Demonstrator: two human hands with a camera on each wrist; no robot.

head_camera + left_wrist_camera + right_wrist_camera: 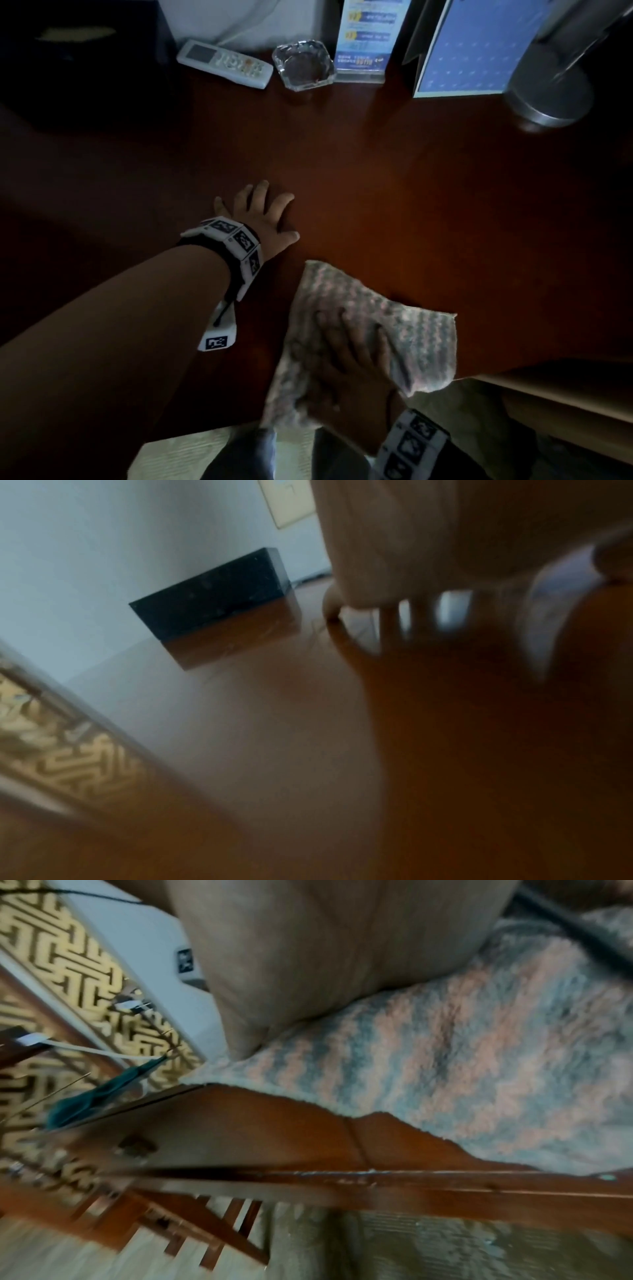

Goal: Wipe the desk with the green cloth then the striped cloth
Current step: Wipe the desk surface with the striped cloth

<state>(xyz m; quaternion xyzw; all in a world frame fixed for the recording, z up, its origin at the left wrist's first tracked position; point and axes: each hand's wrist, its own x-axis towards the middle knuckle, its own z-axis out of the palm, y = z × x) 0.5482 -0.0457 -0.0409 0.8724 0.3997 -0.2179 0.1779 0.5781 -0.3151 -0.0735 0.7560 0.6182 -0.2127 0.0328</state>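
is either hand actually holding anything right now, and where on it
Nothing is gripped. The right hand presses flat on the striped cloth, over its near part at the desk edge. The left hand rests spread on bare desk.

Hotel room: wooden desk point(376, 164) with remote point(224, 63), glass ashtray point(303, 65), info placard point(364, 41)

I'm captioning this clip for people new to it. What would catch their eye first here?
The striped cloth at the desk's near edge, with the right hand pressed flat on it. Beside it the left hand rests spread on bare wood. Along the far edge sit a white remote and a glass ashtray.
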